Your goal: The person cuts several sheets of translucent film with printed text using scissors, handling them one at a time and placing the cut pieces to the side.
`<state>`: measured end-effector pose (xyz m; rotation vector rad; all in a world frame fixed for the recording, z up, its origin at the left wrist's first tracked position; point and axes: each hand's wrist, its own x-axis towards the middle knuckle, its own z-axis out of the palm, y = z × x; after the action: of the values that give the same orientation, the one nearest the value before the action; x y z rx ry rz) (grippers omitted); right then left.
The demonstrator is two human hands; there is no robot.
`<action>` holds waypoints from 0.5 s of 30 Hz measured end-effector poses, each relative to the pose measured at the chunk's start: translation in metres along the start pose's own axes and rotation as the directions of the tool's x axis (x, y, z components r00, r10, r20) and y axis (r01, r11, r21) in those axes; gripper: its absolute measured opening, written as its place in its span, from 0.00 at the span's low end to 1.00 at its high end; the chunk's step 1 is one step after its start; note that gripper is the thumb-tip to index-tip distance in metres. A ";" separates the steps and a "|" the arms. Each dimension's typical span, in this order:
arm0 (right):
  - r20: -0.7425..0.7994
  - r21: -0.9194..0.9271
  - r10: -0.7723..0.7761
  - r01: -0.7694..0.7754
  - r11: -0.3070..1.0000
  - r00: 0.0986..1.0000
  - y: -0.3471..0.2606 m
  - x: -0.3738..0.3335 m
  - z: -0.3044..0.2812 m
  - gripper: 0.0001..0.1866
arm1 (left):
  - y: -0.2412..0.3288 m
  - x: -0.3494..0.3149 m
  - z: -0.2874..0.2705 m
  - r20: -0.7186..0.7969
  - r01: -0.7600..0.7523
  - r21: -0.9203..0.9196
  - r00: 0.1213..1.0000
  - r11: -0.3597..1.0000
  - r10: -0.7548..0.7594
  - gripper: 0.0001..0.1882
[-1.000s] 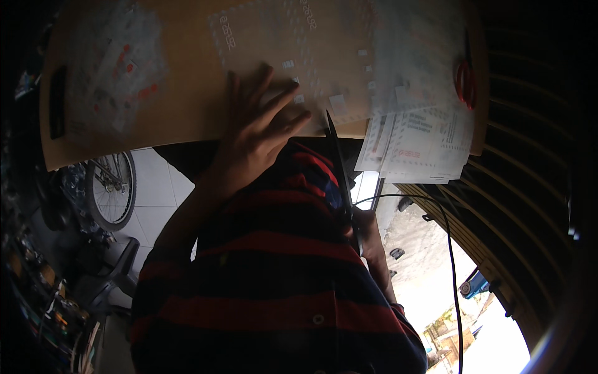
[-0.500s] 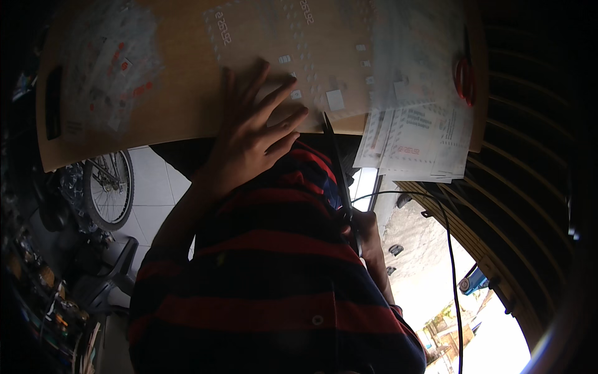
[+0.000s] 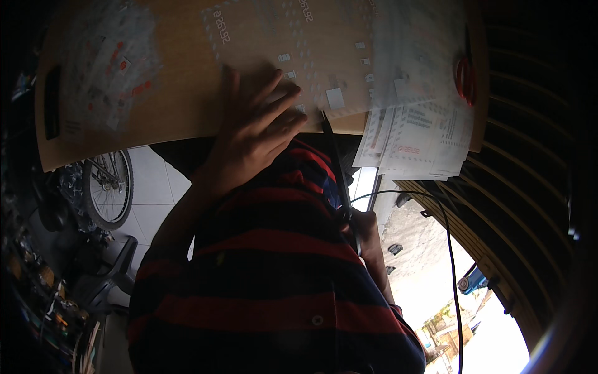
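My left hand point(image 3: 258, 128) lies with its fingers spread on a clear printed plastic sheet point(image 3: 336, 71), over the near edge of a brown board point(image 3: 187, 81). Low at the right of my body, my right hand point(image 3: 366, 227) is closed round the handles of long black scissors point(image 3: 336, 159). Their blades point up and away, and the tip meets the sheet's near edge beside a small white rectangle. Most of the right fingers and the handles are in shadow. To the right, a stack of printed translucent sheets point(image 3: 423, 140) overhangs the board's edge.
Red-handled scissors point(image 3: 464, 78) lie at the board's right end. A pile of clear plastic pieces point(image 3: 118, 68) covers its left end. A black cable point(image 3: 451, 249) hangs at the right, near a slatted shutter point(image 3: 523, 156). A bicycle wheel point(image 3: 109, 190) and grey chair point(image 3: 115, 274) stand left.
My left hand has shifted slightly down and right on the sheet, and its fingers have drawn a little closer together. The scissors and my right hand stay almost where they were.
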<state>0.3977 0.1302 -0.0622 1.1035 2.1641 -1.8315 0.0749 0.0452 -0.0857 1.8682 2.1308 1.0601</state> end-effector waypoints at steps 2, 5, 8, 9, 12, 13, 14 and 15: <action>-0.007 -0.006 0.004 -0.004 1.000 1.000 0.001 -0.001 0.001 0.21 | 0.000 -0.001 0.004 -0.024 -0.003 -0.031 1.000 1.000 0.003 0.13; -0.012 -0.014 0.011 -0.011 1.000 1.000 -0.007 0.002 0.001 0.21 | -0.002 -0.002 0.006 -0.040 -0.016 -0.033 0.999 0.999 0.015 0.13; -0.013 -0.039 0.018 -0.018 0.999 1.000 -0.011 0.004 0.001 0.21 | -0.003 -0.003 0.007 -0.058 -0.033 -0.026 0.998 0.999 0.032 0.13; -0.011 -0.059 0.019 -0.019 0.998 1.000 -0.006 0.003 -0.001 0.21 | -0.003 -0.003 0.007 -0.066 -0.040 -0.026 0.997 0.999 0.039 0.13; -0.012 -0.076 0.003 -0.004 0.997 1.000 -0.006 0.004 -0.002 0.22 | -0.004 -0.003 0.009 -0.077 -0.041 -0.041 0.996 0.998 0.038 0.13; -0.012 -0.073 -0.005 0.005 0.997 1.000 -0.006 0.005 -0.002 0.22 | -0.004 -0.003 0.009 -0.075 -0.032 -0.043 0.997 0.999 0.029 0.13; -0.009 -0.066 -0.003 0.003 0.998 1.000 -0.006 0.005 -0.002 0.22 | -0.003 -0.003 0.008 -0.072 -0.023 -0.046 0.997 0.999 0.020 0.13; -0.006 -0.060 0.000 0.000 0.998 1.000 -0.006 0.005 -0.003 0.23 | -0.003 -0.003 0.008 -0.069 -0.014 -0.049 0.998 0.999 0.011 0.13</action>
<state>0.3913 0.1348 -0.0590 1.0980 2.2068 -1.7533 0.0775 0.0461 -0.0945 1.8517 2.1111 1.1858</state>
